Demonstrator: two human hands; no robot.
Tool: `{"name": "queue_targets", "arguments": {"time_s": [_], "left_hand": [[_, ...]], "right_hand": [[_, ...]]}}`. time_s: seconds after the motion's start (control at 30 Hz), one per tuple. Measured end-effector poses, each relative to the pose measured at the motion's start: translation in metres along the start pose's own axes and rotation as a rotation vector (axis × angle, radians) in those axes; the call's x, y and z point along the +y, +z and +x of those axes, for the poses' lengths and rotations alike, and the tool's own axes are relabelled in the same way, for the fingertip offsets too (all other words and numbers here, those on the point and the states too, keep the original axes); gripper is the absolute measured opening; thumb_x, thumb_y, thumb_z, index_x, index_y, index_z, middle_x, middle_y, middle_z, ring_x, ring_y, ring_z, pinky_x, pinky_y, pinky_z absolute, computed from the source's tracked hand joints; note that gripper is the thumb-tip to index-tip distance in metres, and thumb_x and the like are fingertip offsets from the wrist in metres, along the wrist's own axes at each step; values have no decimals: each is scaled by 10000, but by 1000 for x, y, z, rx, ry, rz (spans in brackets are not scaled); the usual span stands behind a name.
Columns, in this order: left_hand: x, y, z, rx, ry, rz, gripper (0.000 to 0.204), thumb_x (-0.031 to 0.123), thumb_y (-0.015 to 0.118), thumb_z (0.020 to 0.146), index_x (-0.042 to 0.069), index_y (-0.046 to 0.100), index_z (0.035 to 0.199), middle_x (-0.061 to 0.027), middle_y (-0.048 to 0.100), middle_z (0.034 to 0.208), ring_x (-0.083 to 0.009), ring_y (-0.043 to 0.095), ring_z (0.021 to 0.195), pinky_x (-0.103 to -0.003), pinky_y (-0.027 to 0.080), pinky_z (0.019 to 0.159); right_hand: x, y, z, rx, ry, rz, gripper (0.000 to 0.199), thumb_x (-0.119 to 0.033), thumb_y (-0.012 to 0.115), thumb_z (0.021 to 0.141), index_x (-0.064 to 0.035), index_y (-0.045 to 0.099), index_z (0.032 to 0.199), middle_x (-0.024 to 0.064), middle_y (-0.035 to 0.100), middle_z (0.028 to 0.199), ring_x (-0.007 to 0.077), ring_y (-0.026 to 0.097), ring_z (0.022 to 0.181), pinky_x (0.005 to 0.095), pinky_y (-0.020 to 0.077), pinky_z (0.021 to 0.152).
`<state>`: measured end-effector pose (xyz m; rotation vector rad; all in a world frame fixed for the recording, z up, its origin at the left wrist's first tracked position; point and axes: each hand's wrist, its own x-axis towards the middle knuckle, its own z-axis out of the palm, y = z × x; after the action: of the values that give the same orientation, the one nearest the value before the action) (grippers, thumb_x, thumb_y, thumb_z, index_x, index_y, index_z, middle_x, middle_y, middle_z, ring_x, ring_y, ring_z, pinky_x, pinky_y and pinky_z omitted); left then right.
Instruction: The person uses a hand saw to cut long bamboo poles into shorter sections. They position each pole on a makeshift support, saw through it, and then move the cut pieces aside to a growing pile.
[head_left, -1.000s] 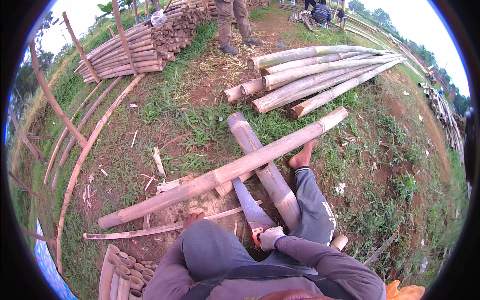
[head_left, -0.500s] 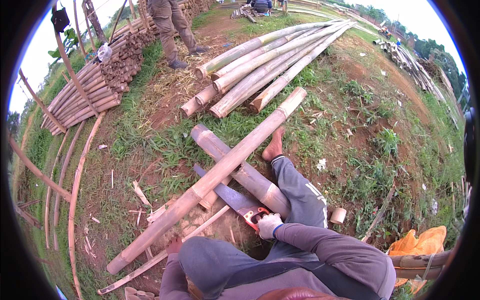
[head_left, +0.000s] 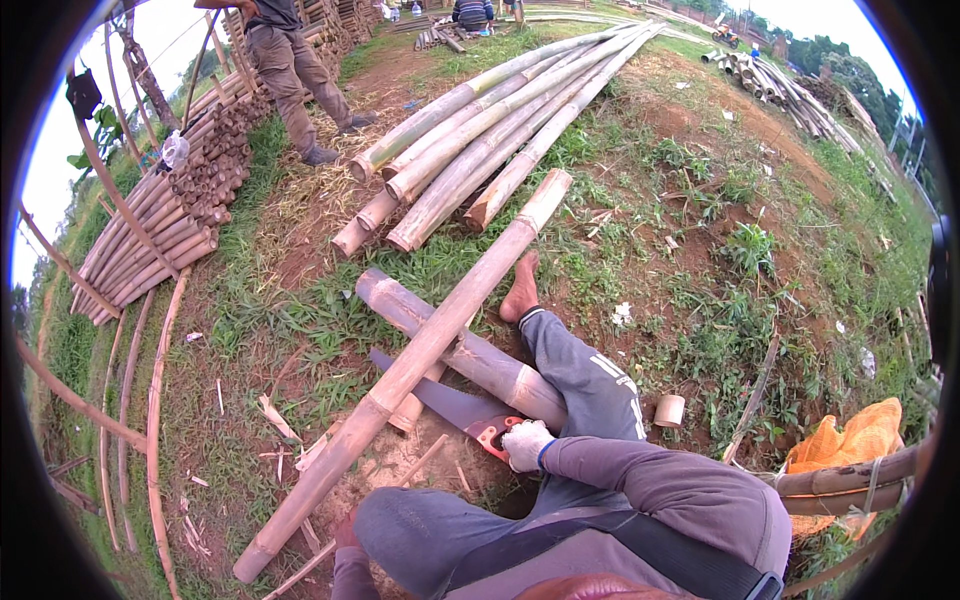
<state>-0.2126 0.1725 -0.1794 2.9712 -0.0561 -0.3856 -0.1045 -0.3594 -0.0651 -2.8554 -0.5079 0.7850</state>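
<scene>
A white glove with a blue cuff covers my right hand [head_left: 527, 444], which is closed around the orange-red handle of a handsaw [head_left: 455, 405]. The saw's blade passes beneath a long bamboo pole [head_left: 400, 375], and its tip shows on the far left side. That pole slants across a thicker bamboo piece [head_left: 490, 365] lying on the ground by my outstretched leg. My left hand [head_left: 348, 528] is beside my bent knee, close to the pole's lower part; the knee and sleeve hide most of its fingers. A short bamboo piece [head_left: 407, 411] sticks out under the pole near the blade.
Long bamboo poles [head_left: 480, 150] lie in a bundle ahead. A bamboo stack [head_left: 150, 235] stands at left, near a standing person [head_left: 290, 75]. A cut bamboo ring [head_left: 669, 410] and an orange sack [head_left: 845, 440] are at right. A thin bamboo strip [head_left: 425, 462] lies near my knee.
The view has shifted and turned slightly. The long pole's near end shows lower and farther right, and the thin strip shows lower. My right hand keeps hold of the saw.
</scene>
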Motion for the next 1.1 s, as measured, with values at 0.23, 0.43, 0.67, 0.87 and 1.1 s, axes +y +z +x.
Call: {"name": "queue_targets", "arguments": {"time_s": [0.23, 0.43, 0.67, 0.87, 1.1], "left_hand": [[-14, 23, 8, 106, -26, 14, 461, 397, 708, 931, 188, 628, 1334, -148, 703, 1193, -392, 699, 1181, -556, 526, 1043], [17, -20, 10, -100, -59, 116, 438, 480, 706, 936, 176, 668, 1249, -171, 761, 1159, -422, 733, 1163, -563, 557, 1015], [46, -53, 15, -290, -336, 99, 425, 527, 686, 940, 159, 721, 1149, -197, 809, 1148, -392, 776, 1146, -531, 594, 982], [41, -33, 34, -294, -207, 130, 449, 561, 684, 946, 159, 729, 1140, -182, 802, 1097, -389, 776, 1094, -522, 587, 932], [86, -41, 65, -310, -34, 28, 506, 609, 699, 938, 152, 748, 1152, -184, 794, 1059, -397, 771, 1058, -531, 577, 893]], "right_hand": [[2, -12, -6, -109, 50, 8, 378, -286, 722, 904, -100, 806, 1222, 196, 777, 1275, 388, 751, 1197, 539, 590, 993], [10, 4, 2, -120, 51, 48, 407, -277, 707, 906, -84, 799, 1252, 213, 767, 1301, 409, 742, 1210, 551, 585, 1011], [13, 12, 2, -36, 7, 46, 364, -281, 683, 907, -53, 806, 1164, 245, 788, 1169, 432, 774, 1108, 564, 611, 943], [0, -7, 9, -108, -20, 59, 396, -246, 684, 923, -140, 757, 1297, 194, 759, 1226, 403, 739, 1144, 527, 592, 946], [1, -3, 8, 729, -511, -16, 600, -367, 779, 848, -150, 630, 1388, 111, 654, 1312, 348, 666, 1183, 558, 517, 1011]]}}
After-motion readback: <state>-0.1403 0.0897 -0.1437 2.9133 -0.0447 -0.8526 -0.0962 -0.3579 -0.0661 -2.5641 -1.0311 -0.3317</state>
